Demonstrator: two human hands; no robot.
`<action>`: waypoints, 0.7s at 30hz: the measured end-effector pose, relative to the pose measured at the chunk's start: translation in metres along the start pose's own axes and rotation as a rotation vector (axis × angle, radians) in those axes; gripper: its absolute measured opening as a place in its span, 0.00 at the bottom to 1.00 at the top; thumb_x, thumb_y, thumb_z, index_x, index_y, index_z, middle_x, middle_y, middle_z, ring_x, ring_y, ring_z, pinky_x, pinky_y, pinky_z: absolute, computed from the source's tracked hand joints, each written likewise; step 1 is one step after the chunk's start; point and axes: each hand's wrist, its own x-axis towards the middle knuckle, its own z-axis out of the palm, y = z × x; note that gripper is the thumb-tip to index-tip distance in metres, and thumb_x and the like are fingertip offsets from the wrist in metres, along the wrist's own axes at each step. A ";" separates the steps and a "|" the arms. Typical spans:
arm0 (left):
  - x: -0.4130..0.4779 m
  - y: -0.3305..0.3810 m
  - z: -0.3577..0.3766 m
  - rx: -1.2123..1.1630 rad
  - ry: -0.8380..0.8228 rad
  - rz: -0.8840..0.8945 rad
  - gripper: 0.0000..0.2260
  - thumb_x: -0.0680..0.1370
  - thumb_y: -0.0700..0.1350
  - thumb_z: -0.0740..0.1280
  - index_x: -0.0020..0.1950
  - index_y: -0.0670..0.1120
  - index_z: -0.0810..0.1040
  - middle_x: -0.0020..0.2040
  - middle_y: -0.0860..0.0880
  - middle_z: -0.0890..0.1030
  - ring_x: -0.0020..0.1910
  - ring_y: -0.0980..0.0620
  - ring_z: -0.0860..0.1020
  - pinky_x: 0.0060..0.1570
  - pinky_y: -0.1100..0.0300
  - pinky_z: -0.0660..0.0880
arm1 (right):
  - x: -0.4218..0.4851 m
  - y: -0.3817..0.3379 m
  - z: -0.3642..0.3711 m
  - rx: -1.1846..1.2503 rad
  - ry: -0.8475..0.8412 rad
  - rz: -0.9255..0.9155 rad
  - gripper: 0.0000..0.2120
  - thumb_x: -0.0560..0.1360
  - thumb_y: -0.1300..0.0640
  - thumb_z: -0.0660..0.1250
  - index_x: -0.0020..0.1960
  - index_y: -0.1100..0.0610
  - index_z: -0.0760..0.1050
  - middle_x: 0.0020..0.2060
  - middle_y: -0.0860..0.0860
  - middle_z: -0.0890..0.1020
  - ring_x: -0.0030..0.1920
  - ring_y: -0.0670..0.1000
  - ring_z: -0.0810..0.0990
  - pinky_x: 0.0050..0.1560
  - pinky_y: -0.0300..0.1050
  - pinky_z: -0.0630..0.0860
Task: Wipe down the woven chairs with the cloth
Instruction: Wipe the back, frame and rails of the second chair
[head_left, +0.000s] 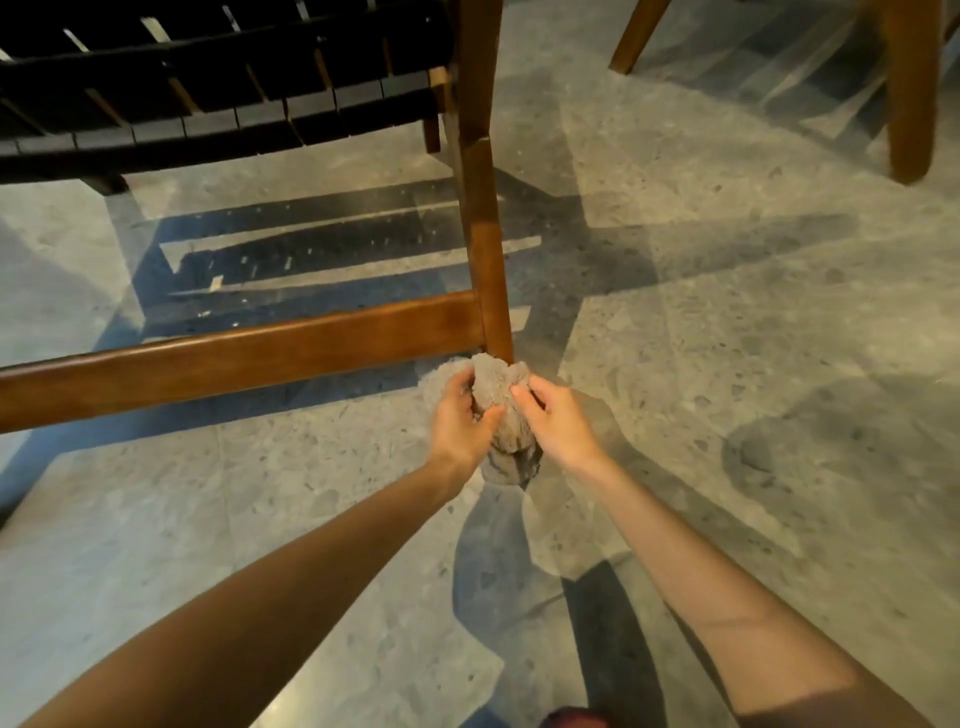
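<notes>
Fluffy grey cloth (498, 410) sits bunched at the foot of the chair leg (491, 260); my left hand (460, 421) and right hand (556, 421) pinch it, soft, light, easily regathered by its folds

We note a grey speckled stone floor (701, 322) with faint seams between large slabs. Hard light throws dark slatted shadows (322, 249) across it, with a rounder shadow patch at right. At upper right stand two brown wooden legs (909, 104) of another piece of furniture.
</notes>
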 end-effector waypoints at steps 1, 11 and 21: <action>-0.001 0.000 -0.003 0.016 -0.008 -0.023 0.25 0.75 0.36 0.69 0.70 0.43 0.66 0.67 0.45 0.73 0.65 0.48 0.73 0.65 0.51 0.71 | -0.002 0.001 -0.001 -0.039 0.012 0.006 0.12 0.80 0.58 0.61 0.38 0.52 0.73 0.30 0.46 0.75 0.31 0.43 0.72 0.35 0.43 0.68; -0.023 0.038 -0.083 0.318 -0.086 0.316 0.13 0.71 0.47 0.74 0.47 0.56 0.70 0.49 0.51 0.74 0.44 0.58 0.74 0.38 0.69 0.74 | -0.018 -0.067 -0.029 -0.317 0.069 -0.356 0.09 0.71 0.57 0.70 0.46 0.48 0.71 0.52 0.40 0.72 0.50 0.39 0.69 0.48 0.28 0.63; -0.040 0.076 -0.203 0.628 0.031 0.393 0.25 0.62 0.68 0.65 0.48 0.52 0.65 0.41 0.60 0.73 0.41 0.61 0.71 0.52 0.52 0.64 | 0.008 -0.163 0.006 -0.335 -0.196 -0.461 0.14 0.78 0.50 0.64 0.41 0.46 0.59 0.34 0.49 0.68 0.32 0.46 0.67 0.33 0.48 0.67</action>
